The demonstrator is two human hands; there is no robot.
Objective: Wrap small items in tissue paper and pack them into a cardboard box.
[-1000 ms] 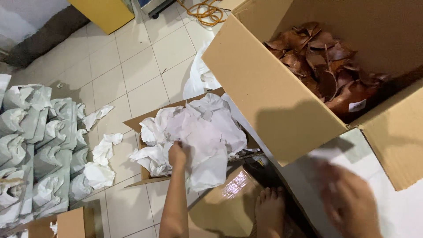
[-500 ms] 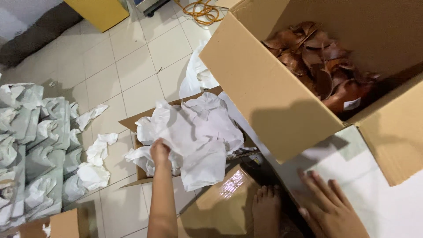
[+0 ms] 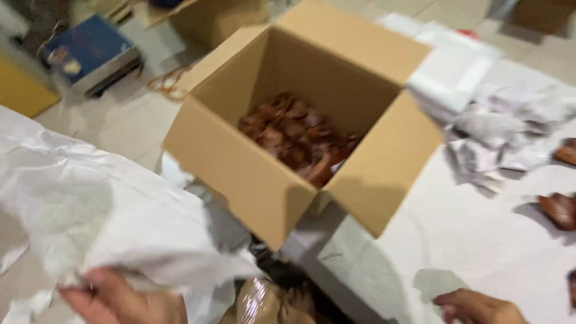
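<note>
Here we have our left hand point(image 3: 123, 297) at the bottom edge of the view, fingers curled and pinching the lower hem of a big sheet of crumpled white paper point(image 3: 90, 204), lifted clear of the floor to the left of the open cardboard box point(image 3: 300, 150). Our right hand point(image 3: 477, 306) rests low to the right of the box on the white floor covering point(image 3: 456, 234), fingers loosely bent; whether it grips anything we cannot tell. We judge the step in hand to be fetching a wrapping sheet, and the next move calls for spreading it flat. The sheet's long axis runs from upper left down to lower right, its free corner pointing toward the box's near corner. Inside the box lie brown leather pieces point(image 3: 294, 138); more crumpled paper point(image 3: 510, 132) lies to its right.
</note>
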